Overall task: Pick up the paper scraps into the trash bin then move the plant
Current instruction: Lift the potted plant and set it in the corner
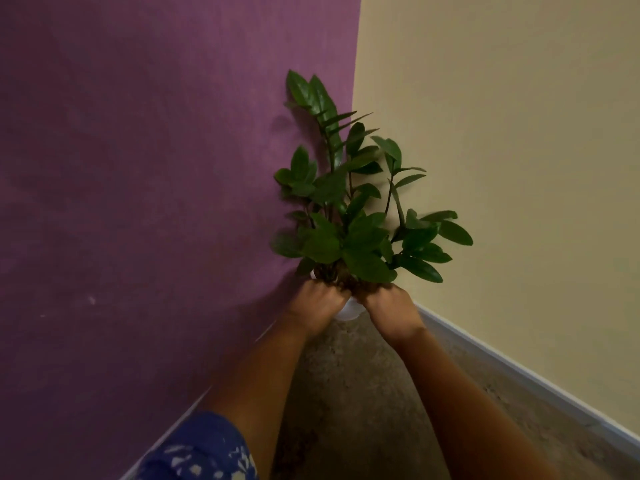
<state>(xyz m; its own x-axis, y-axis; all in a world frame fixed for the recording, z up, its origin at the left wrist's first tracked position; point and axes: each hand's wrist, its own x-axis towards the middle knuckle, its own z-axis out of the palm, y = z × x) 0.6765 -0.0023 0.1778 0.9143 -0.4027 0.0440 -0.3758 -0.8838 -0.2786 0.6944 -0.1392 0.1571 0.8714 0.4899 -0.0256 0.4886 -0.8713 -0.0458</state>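
Note:
A green leafy plant (349,209) stands in a small white pot (349,310) in the corner where the purple and cream walls meet. My left hand (313,306) grips the pot's rim on its left side, fingers curled over the edge. On the right side my right hand (389,308) grips the rim the same way. Most of the pot is hidden behind my hands. I cannot tell whether the pot touches the floor. No paper scraps or trash bin are in view.
The purple wall (138,202) is on the left and the cream wall (519,168) on the right, each with a pale baseboard (519,375). A speckled brown floor (363,393) runs between them. Blue patterned cloth (204,452) shows at the bottom left.

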